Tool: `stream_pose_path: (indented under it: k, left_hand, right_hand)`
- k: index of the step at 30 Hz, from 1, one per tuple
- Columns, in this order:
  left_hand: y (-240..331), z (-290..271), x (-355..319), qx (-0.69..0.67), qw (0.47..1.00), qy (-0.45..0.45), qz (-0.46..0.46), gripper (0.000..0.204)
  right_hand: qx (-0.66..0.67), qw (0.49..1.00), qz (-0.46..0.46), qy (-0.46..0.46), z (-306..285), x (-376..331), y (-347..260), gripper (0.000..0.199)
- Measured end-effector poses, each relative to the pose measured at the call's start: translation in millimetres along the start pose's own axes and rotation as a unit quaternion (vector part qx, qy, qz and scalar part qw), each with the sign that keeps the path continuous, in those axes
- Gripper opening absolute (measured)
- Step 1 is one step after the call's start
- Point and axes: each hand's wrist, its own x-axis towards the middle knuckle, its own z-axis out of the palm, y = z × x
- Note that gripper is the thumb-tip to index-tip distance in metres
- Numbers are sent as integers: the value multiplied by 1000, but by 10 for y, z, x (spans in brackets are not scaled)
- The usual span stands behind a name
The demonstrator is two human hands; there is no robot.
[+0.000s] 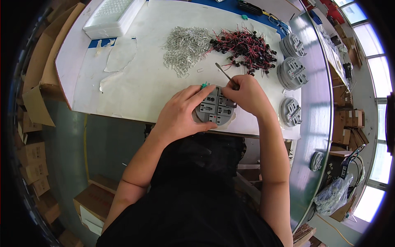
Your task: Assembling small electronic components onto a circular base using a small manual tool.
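Observation:
A round grey plastic part [220,118] with rectangular slots lies at the near edge of the white-covered table. My left hand [181,110] grips it by the rim, thumb on the near side and fingers on the far side. Over its right upper part is my right hand [246,94], closed around a thin metal tool [224,73] whose tip sticks up to the left. The fingertips of that hand meet the grey part, and what they pinch there is hidden. By my left fingertips a small green piece [204,85] shows.
Beyond my hands lie a heap of U-shaped metal pieces [186,47] and a pile of black parts with red wires [251,49]. Stacked grey round parts [293,73] stand along the right edge. A white foam tray [109,18] sits far left, beside a cardboard box [53,53].

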Motion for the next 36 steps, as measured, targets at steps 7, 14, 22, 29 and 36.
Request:
stream_pose_path:
  k: [7,14,22,29,36]
  left_hand:
    - [6,10,-4,12,1000,8,6,92]
    - [15,28,3,9,1000,12,9,91]
    - [13,0,19,6,1000,3,4,90]
    - [15,11,20,17,1000,9,11,90]
    - [14,7,22,23,1000,11,16,91]
  right_hand:
    - [-26,1000,-1,-16,9,49,-79,29]
    - [-21,1000,-19,5,63,34,-7,29]
    - [41,999,-14,0,-18,-6,40,27]
    - [33,999,-10,-20,-40,-17,8,26]
    - [-9,1000,-23,0,-24,-36,-34,28]
